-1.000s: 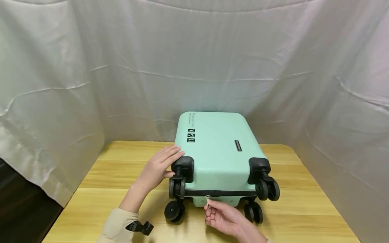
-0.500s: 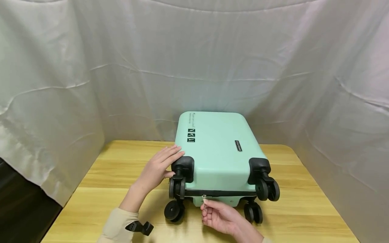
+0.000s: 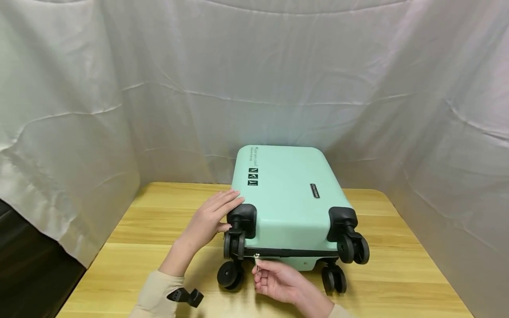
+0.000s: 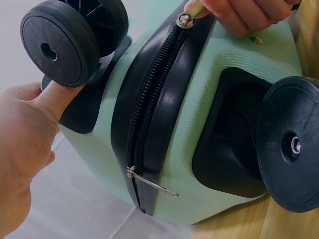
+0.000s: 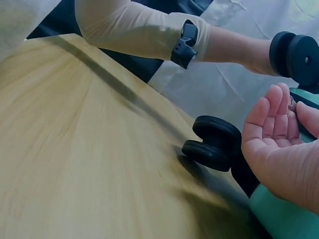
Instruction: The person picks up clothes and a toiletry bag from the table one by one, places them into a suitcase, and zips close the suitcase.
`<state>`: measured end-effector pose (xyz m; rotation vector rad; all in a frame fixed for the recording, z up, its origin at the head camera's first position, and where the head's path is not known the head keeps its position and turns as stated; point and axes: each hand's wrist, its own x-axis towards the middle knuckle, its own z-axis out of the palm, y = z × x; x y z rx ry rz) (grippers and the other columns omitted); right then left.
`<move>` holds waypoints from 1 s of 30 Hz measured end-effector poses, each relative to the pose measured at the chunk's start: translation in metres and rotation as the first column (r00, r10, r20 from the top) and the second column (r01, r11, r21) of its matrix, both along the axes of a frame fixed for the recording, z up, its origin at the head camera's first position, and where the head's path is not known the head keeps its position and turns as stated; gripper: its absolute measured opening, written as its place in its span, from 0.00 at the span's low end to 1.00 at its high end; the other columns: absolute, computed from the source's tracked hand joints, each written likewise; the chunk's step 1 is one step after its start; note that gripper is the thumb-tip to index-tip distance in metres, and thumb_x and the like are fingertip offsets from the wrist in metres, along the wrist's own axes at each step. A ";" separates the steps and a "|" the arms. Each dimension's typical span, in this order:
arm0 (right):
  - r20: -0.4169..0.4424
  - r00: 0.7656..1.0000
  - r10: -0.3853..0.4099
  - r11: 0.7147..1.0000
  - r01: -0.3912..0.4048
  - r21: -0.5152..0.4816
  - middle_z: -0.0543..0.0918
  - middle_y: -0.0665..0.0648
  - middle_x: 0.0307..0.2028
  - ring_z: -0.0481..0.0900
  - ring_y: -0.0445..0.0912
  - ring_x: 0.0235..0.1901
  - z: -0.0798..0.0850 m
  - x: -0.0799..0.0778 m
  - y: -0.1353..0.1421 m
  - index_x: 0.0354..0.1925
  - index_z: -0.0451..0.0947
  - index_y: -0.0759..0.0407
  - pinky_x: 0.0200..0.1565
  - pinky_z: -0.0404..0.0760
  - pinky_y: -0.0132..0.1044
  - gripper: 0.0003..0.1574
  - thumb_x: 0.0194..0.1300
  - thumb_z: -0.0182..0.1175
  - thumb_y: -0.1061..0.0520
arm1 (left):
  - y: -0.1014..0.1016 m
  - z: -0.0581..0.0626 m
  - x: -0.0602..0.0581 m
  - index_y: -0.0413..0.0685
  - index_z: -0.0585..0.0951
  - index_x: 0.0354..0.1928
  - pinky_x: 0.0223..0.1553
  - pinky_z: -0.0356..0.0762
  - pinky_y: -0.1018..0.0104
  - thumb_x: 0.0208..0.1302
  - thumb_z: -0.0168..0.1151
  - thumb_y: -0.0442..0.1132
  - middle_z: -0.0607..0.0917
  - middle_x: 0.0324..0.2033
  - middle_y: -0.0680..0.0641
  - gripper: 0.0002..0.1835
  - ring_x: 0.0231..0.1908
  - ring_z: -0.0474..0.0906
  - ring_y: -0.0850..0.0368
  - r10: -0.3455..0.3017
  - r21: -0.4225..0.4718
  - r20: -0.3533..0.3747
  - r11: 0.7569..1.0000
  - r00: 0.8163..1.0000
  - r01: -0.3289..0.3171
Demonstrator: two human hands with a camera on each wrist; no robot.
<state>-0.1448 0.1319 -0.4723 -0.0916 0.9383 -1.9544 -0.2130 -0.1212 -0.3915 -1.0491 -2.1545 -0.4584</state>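
Observation:
A mint-green hard-shell suitcase (image 3: pixel 290 176) lies flat, its wheeled end toward me. My right hand (image 3: pixel 278 280) pinches a metal zipper pull (image 3: pixel 256 262) between thumb and fingers, near the left end of the black zipper (image 3: pixel 294 253). My left hand (image 3: pixel 207 221) rests on the suitcase's near left corner, fingers fairly straight along the shell, thumb by the upper left wheel (image 3: pixel 234 243). In the left wrist view, a second zipper pull (image 4: pixel 154 184) hangs loose farther along the zipper. Two rows of black teeth (image 4: pixel 149 99) run between the two sliders.
The suitcase stands on a wooden table (image 3: pixel 397 265), close to its back edge. Grey-white cloth (image 3: pixel 278 79) hangs behind and on both sides. Black wheels (image 3: pixel 334 278) stick out at the near corners. A black strap device (image 3: pixel 184 297) is on the left sleeve.
My right hand has drawn the zipper pull leftward along the seam, from near the middle toward the left wheels. The left hand stays at its corner. The head view has shifted slightly.

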 end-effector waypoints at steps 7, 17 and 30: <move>0.008 1.000 -0.012 1.000 0.012 -0.006 0.84 0.44 0.29 0.80 0.36 0.31 0.000 0.004 -0.007 0.33 0.82 0.52 0.43 0.78 0.29 0.21 0.76 0.44 0.52 | 0.000 -0.003 0.001 0.50 0.73 0.66 0.62 0.72 0.47 0.32 0.71 0.51 0.77 0.63 0.46 0.48 0.64 0.73 0.48 -0.002 0.014 0.014 1.000 1.000 0.002; 0.041 0.999 0.003 0.999 -0.001 -0.038 0.82 0.45 0.29 0.78 0.36 0.31 0.002 0.003 -0.017 0.33 0.80 0.53 0.43 0.77 0.28 0.20 0.77 0.44 0.51 | -0.002 -0.001 0.003 0.49 0.73 0.66 0.68 0.66 0.55 0.34 0.69 0.50 0.77 0.63 0.45 0.47 0.64 0.73 0.48 0.000 0.021 0.029 1.000 1.000 0.000; 0.056 0.998 0.008 0.999 -0.005 -0.042 0.80 0.45 0.28 0.77 0.38 0.31 0.005 0.003 -0.033 0.32 0.79 0.53 0.42 0.76 0.29 0.19 0.76 0.46 0.52 | -0.009 0.000 0.004 0.48 0.75 0.65 0.66 0.69 0.53 0.33 0.71 0.48 0.78 0.62 0.44 0.47 0.62 0.75 0.49 0.008 0.023 0.017 1.000 1.000 -0.008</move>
